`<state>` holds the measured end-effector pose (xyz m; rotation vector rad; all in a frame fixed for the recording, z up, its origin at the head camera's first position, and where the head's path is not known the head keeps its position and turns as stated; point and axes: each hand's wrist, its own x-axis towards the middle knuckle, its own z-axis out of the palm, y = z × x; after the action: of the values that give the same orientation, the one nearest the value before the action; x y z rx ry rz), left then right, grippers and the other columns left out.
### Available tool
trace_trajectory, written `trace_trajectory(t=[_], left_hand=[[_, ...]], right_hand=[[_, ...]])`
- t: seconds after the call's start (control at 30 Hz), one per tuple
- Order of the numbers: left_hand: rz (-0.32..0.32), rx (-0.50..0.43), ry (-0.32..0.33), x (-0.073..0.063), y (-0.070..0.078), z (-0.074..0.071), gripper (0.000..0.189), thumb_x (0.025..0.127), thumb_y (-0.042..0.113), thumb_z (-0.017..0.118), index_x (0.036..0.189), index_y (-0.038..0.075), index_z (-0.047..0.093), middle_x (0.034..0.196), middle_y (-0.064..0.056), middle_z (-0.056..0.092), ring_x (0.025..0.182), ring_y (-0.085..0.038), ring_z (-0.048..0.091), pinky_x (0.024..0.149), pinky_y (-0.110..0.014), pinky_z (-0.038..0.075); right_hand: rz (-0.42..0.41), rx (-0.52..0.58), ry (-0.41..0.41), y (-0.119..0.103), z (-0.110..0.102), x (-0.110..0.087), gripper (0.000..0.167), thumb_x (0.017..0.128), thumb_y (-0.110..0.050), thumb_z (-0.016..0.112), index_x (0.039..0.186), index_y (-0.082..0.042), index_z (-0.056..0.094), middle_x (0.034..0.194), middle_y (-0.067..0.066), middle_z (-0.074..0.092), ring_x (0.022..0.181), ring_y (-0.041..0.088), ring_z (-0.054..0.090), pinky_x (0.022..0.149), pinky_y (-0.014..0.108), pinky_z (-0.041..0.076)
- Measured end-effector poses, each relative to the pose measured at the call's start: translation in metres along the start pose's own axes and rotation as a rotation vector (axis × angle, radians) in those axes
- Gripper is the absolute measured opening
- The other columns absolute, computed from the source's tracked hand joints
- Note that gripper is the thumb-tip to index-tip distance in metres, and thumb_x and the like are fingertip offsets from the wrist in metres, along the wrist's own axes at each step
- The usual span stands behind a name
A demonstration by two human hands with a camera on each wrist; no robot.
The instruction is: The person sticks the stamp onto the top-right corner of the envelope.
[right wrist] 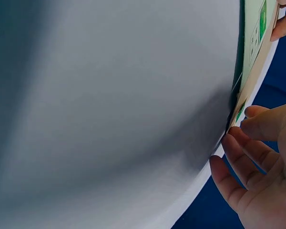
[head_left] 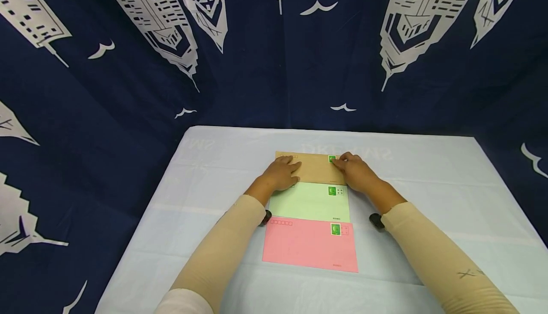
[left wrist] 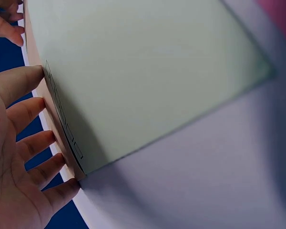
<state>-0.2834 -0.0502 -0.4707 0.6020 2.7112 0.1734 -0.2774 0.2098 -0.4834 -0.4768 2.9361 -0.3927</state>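
Three envelopes lie in a column on the table: a tan one (head_left: 317, 171) at the far end, a pale green one (head_left: 308, 204) in the middle, a pink one (head_left: 304, 242) nearest. My left hand (head_left: 280, 173) rests with spread fingers on the tan envelope's left end; its fingertips touch the paper in the left wrist view. At the opposite end, my right hand (head_left: 357, 173) touches the corner beside a green stamp (head_left: 332, 159), fingers gently bent. Green stamps also mark the pale green envelope (right wrist: 250, 52) and the pink one.
A white cloth covers the table (head_left: 428, 181). Behind it hangs a dark blue curtain (head_left: 257, 95) printed with white buildings and birds. Small dark devices (head_left: 376, 221) sit at both wrists, by the beige sleeves (head_left: 436, 252).
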Motion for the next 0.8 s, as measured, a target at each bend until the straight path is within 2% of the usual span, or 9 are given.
trace_trajectory(t=[0.53, 0.67, 0.8], left_hand=[[0.001, 0.016, -0.004, 0.0025, -0.0013, 0.0026, 0.06, 0.106, 0.045, 0.046, 0.161, 0.027, 0.029, 0.171, -0.006, 0.019, 0.159, -0.027, 0.016, 0.13, -0.04, 0.018], [0.004, 0.007, -0.009, 0.0008, -0.0009, 0.0005, 0.06, 0.107, 0.044, 0.046, 0.161, 0.026, 0.029, 0.171, -0.007, 0.019, 0.159, -0.028, 0.016, 0.131, -0.041, 0.017], [0.007, 0.005, -0.012, -0.001, -0.0005, -0.001, 0.059, 0.107, 0.043, 0.046, 0.161, 0.025, 0.029, 0.171, -0.007, 0.019, 0.159, -0.028, 0.015, 0.131, -0.041, 0.016]], right_hand=[[-0.021, -0.111, 0.043, -0.0029, 0.0038, 0.0014, 0.039, 0.106, -0.013, 0.049, 0.145, -0.009, 0.057, 0.13, 0.017, 0.056, 0.113, 0.035, 0.054, 0.098, 0.052, 0.049], [-0.033, -0.126, 0.048, -0.0026, 0.0032, 0.0016, 0.038, 0.106, -0.013, 0.05, 0.144, -0.009, 0.058, 0.132, 0.017, 0.056, 0.116, 0.036, 0.054, 0.099, 0.053, 0.048], [-0.069, -0.14, 0.054, -0.0019, 0.0014, 0.0035, 0.037, 0.106, -0.014, 0.051, 0.142, -0.008, 0.059, 0.141, 0.017, 0.055, 0.126, 0.039, 0.052, 0.106, 0.055, 0.046]])
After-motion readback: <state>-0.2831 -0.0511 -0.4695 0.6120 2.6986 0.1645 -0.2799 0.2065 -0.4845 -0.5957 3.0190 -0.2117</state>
